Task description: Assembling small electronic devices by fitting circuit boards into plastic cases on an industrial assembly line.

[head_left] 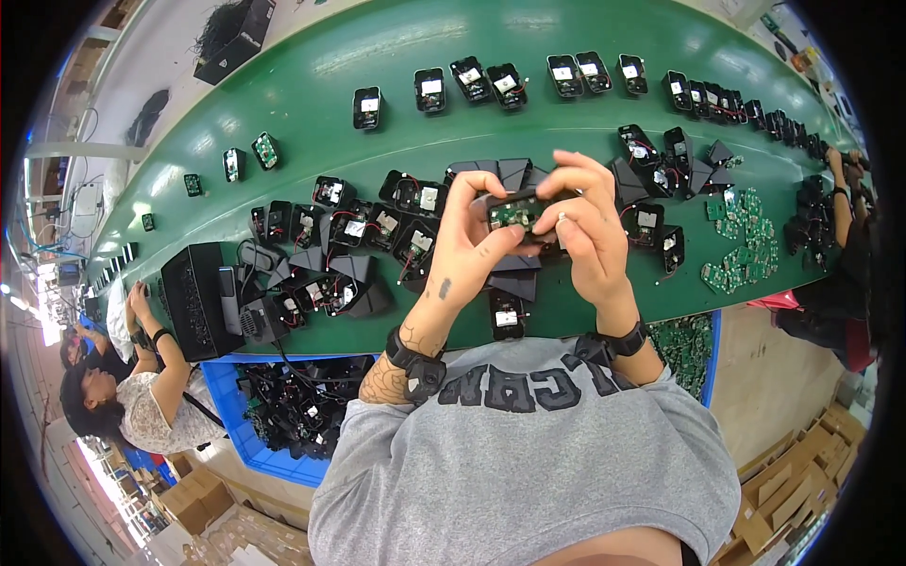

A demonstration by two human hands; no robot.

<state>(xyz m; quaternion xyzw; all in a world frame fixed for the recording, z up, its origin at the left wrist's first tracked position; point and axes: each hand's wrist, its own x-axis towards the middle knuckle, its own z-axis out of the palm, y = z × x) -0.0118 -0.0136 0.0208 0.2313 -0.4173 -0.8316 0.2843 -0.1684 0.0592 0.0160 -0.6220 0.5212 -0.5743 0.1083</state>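
Note:
Above the middle of the green bench, a small black plastic housing with a green circuit board (510, 213) in it is held between my two hands. My left hand (469, 234) is closed round its left side, with the thumb pressed across the board's lower edge. At the right side, my right hand (593, 224) has its bent fingertips closed on the housing's edge. The fingers hide part of the board and rim. Below the hands, dark grey housings (514, 283) lie on the bench, and an open black housing with a white label (507, 314) rests near its front edge.
Open black housings with red wires (377, 226) crowd the green bench (311, 104); more line its far side (431, 90). Loose circuit boards (741, 241) lie at right. Blue bins (226, 415) stand along the front edge. Other people (142, 406) work at both ends.

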